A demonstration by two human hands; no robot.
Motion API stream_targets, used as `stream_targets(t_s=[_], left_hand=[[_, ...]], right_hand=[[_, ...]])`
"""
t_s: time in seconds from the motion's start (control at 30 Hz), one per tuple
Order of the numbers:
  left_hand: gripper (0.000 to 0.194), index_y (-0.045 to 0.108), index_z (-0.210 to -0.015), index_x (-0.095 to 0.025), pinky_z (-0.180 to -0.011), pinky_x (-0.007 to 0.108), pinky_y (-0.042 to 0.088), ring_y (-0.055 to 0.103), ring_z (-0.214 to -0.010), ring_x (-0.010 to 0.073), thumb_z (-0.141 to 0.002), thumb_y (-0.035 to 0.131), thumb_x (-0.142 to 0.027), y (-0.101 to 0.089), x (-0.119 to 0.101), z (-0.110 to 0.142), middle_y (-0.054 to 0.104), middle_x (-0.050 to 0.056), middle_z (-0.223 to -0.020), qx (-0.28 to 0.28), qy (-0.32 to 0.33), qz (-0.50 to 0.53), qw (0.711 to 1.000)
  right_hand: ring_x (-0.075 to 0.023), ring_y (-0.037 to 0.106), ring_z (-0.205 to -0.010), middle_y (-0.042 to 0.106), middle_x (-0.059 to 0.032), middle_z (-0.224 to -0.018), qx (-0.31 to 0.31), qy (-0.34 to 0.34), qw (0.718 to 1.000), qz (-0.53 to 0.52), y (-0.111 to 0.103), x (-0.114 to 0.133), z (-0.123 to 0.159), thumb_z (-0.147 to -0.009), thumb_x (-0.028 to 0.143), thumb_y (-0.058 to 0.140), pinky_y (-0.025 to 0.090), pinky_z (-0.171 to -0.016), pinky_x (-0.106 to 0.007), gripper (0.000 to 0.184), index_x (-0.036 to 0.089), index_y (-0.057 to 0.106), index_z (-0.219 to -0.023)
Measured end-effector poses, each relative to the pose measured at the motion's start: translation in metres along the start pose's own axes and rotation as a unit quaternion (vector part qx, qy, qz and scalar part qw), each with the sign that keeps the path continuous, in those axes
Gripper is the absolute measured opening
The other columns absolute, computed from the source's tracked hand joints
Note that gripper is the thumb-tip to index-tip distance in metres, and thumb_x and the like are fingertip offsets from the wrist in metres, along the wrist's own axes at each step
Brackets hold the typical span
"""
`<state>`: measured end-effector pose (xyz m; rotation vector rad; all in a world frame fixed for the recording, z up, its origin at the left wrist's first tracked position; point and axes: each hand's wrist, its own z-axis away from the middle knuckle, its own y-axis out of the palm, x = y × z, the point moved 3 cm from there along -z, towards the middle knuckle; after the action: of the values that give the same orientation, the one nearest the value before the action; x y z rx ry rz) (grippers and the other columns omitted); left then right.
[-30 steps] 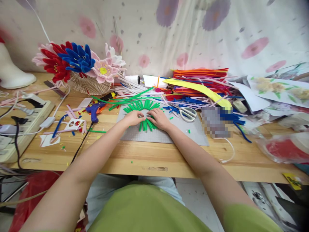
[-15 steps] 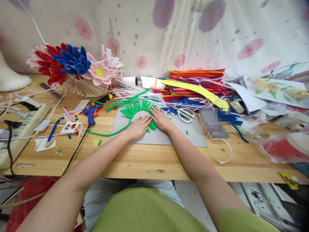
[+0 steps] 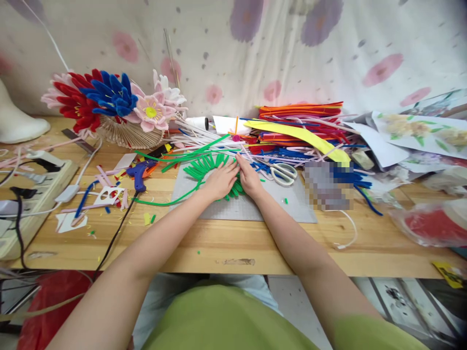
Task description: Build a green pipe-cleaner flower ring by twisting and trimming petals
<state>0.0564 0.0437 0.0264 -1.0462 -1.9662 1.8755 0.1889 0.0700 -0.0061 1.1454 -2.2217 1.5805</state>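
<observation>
Short green pipe cleaner pieces (image 3: 195,168) fan out in a rough ring on the grey cutting mat (image 3: 292,204). My left hand (image 3: 221,181) lies across the middle and right of the ring, palm down, fingers stretched toward the right. Beside it, my right hand (image 3: 249,177) stands on its edge against the ring's right side, fingers straight and pointing away from me. The two hands nearly meet at the fingertips. Part of the ring is hidden under them. A long green pipe cleaner (image 3: 168,202) curves out to the left.
White-handled scissors (image 3: 283,173) lie right of my hands. A blue glue gun (image 3: 137,176) rests at left, its cord running to the front edge. Bundled pipe cleaners (image 3: 299,112) and a yellow strip (image 3: 299,136) lie behind. Fuzzy flowers (image 3: 113,95) and a power strip (image 3: 47,204) are at left.
My left hand has slid right and further over the green pieces. My right hand has turned from palm down onto its edge and shifted slightly right. The view has shifted slightly.
</observation>
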Motion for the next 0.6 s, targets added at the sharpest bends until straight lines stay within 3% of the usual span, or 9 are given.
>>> stream_targets(t_s=[0.17, 0.3, 0.4, 0.5, 0.6], left_hand=[[0.056, 0.03, -0.141, -0.008, -0.114, 0.044, 0.016, 0.016, -0.14, 0.0234, -0.091, 0.032, -0.033, 0.031, -0.004, 0.002, 0.024, 0.015, -0.149, 0.04, 0.005, -0.053, 0.998], [0.053, 0.034, -0.139, -0.008, -0.113, 0.046, 0.016, 0.017, -0.14, 0.0245, -0.091, 0.03, -0.032, 0.035, -0.005, 0.004, 0.026, 0.016, -0.149, 0.041, -0.003, -0.062, 0.997], [0.052, 0.036, -0.137, -0.008, -0.114, 0.045, 0.016, 0.022, -0.139, 0.0234, -0.089, 0.033, -0.027, 0.034, -0.003, 0.002, 0.032, 0.015, -0.147, 0.029, -0.013, -0.027, 0.999], [0.052, 0.04, -0.136, -0.014, -0.113, 0.041, 0.022, 0.03, -0.136, 0.0176, -0.084, 0.033, -0.014, 0.028, 0.008, 0.003, 0.039, 0.008, -0.144, -0.031, -0.041, 0.059, 0.997], [0.055, 0.05, -0.128, -0.017, -0.111, 0.034, 0.03, 0.041, -0.128, 0.0121, -0.08, 0.026, -0.006, 0.008, 0.031, 0.016, 0.049, 0.005, -0.137, -0.183, -0.15, 0.113, 0.965]], right_hand=[[-0.0165, 0.027, -0.137, 0.034, -0.0063, -0.146, -0.075, 0.048, 0.996, 0.0, -0.009, -0.001, 0.002, -0.092, 0.028, 0.014, 0.025, -0.113, -0.043, 0.055, 0.018, 0.024, -0.144], [-0.0194, 0.025, -0.138, 0.033, -0.0087, -0.147, -0.015, 0.03, 0.999, 0.013, -0.001, 0.005, -0.001, -0.092, 0.037, 0.02, 0.022, -0.113, -0.045, 0.056, 0.016, 0.025, -0.144], [-0.0233, 0.024, -0.138, 0.036, -0.0085, -0.145, 0.05, 0.055, 0.997, 0.026, 0.011, 0.006, -0.002, -0.093, 0.044, 0.021, 0.017, -0.113, -0.051, 0.057, 0.019, 0.027, -0.144], [-0.0237, 0.028, -0.137, 0.039, -0.0074, -0.143, 0.091, 0.088, 0.991, 0.031, 0.019, 0.003, -0.001, -0.093, 0.047, 0.014, 0.018, -0.112, -0.051, 0.058, 0.021, 0.03, -0.143], [-0.0245, 0.026, -0.137, 0.036, -0.0091, -0.145, 0.097, 0.081, 0.989, 0.074, 0.017, 0.004, 0.001, -0.092, 0.052, 0.015, 0.017, -0.112, -0.05, 0.063, 0.018, 0.032, -0.141]])
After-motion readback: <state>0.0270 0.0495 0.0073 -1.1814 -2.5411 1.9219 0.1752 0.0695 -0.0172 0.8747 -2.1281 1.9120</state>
